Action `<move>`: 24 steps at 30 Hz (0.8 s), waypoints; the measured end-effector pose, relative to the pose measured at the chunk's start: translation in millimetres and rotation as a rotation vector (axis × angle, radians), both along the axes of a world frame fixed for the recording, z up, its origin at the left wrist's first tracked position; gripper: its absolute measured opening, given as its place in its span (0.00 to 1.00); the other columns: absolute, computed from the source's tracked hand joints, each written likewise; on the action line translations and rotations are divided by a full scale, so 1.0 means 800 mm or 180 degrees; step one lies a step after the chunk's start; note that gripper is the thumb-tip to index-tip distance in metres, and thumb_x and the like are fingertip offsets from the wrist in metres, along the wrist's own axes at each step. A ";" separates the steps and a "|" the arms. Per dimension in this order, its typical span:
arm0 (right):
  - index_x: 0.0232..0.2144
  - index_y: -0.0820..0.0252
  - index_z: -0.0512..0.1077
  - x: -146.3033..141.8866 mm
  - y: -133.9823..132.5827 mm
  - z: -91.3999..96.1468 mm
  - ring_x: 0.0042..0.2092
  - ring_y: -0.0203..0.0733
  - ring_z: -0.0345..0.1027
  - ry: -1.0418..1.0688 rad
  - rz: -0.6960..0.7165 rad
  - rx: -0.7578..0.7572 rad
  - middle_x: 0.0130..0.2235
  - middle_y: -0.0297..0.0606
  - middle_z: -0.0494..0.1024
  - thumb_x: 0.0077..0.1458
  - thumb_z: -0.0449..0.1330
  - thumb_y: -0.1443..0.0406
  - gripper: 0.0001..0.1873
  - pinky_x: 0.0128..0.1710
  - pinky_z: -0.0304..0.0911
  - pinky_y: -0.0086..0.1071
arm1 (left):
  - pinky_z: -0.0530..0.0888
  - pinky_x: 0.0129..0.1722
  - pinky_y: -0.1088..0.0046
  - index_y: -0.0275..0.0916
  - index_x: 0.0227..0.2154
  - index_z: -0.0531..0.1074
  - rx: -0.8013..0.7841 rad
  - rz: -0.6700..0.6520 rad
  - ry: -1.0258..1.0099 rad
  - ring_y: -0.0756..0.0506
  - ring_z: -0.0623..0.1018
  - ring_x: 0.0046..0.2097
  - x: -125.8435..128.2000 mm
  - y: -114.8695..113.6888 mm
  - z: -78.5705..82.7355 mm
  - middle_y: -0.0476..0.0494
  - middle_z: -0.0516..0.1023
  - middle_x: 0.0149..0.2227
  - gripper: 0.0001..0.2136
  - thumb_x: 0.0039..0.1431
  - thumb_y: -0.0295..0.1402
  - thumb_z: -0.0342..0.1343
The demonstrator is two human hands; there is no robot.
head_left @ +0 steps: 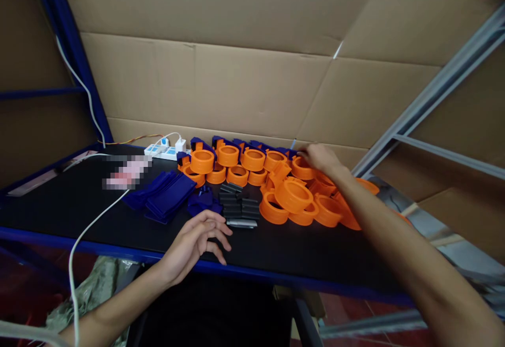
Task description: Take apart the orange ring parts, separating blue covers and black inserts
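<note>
1. One bare left hand (201, 241) hangs nearest, just front-left of the landmark, a cluster of short black bar-shaped pieces (239, 209). Its fingers are spread and loosely curled, with nothing visible between them.
2. Slim silver-grey bars (242, 224) lie at the cluster's near edge, by the left fingertips; keeping that hand light should leave them undisturbed.
3. Flat dark-blue strips (169, 195) overlap left of the cluster.
4. Thick orange plastic rings with square tabs (295, 203) are heaped right of the cluster, some stacked. The right forearm passes over their right side, so a raised elbow seems wise.
5. Beyond the cluster, orange rings with dark-blue tops (202, 167) stand in stacked rows.
6. The bare right hand (320, 158) reaches to the far right of the cluster, at the back-row rings. I cannot tell whether its fingertips pinch anything; a careful, straight lift would best spare neighbouring rings.
</note>
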State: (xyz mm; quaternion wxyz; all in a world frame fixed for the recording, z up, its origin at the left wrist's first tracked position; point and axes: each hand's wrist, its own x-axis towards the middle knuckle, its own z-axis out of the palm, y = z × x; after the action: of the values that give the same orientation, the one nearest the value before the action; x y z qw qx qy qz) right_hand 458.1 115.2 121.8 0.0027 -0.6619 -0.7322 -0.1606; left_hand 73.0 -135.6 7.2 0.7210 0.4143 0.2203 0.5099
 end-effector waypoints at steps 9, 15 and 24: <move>0.42 0.63 0.76 -0.003 -0.099 0.080 0.39 0.45 0.62 -0.0156 0.1299 0.2392 0.34 0.50 0.74 0.67 0.50 0.58 0.18 0.33 0.51 0.34 | 0.78 0.34 0.60 0.33 0.45 0.73 0.0095 -0.0059 0.0006 0.37 0.78 0.43 -0.001 0.000 0.002 0.29 0.78 0.44 0.11 0.65 0.32 0.50; 0.44 0.59 0.74 -0.134 -0.243 0.070 0.38 0.42 0.68 0.0015 0.1753 0.2357 0.38 0.42 0.77 0.65 0.55 0.63 0.10 0.32 0.57 0.33 | 0.70 0.53 0.44 0.37 0.56 0.68 0.0313 -0.0074 -0.0469 0.29 0.69 0.60 0.001 -0.001 0.013 0.27 0.70 0.59 0.21 0.62 0.39 0.54; 0.54 0.70 0.69 -0.255 -0.322 -0.033 0.35 0.40 0.68 -0.0212 0.3023 0.1078 0.35 0.40 0.74 0.62 0.54 0.71 0.18 0.31 0.63 0.35 | 0.64 0.62 0.52 0.40 0.55 0.69 -0.0028 0.0777 -0.0647 0.35 0.68 0.63 -0.007 -0.038 0.030 0.35 0.70 0.61 0.18 0.64 0.36 0.54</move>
State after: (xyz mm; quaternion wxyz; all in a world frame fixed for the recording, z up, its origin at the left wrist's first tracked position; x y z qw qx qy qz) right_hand 253.8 -142.3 95.3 0.1594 -0.2406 -0.9159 -0.2792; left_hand 67.0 -166.1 31.0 0.6740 0.3276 0.1972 0.6321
